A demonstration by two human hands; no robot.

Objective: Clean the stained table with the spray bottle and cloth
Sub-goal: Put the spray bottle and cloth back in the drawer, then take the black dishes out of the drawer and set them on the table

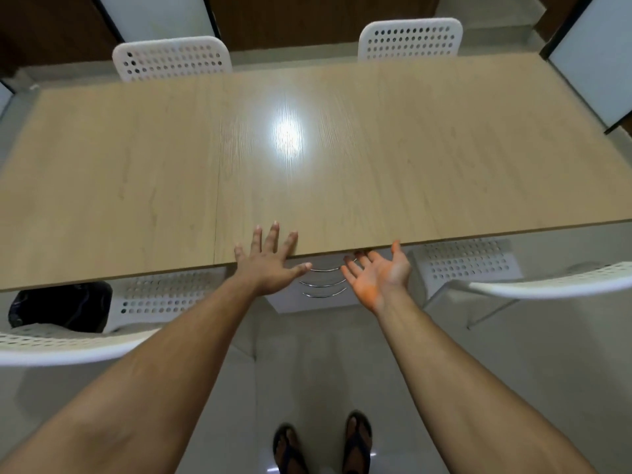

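Note:
A long light-wood table (376,159) fills the middle of the view, with a bright light glare near its centre. No spray bottle or cloth is in view. My left hand (270,261) lies palm down with fingers spread over the table's near edge. My right hand (379,273) is held palm up just below that edge, fingers apart, holding nothing. No stain shows clearly on the wood.
Two white perforated chairs (172,58) (410,39) stand at the far side. Two more (154,299) (472,268) are tucked under the near edge, left and right of me. A black bag (61,306) rests on the left chair. White drawers with curved handles (321,285) sit under the table.

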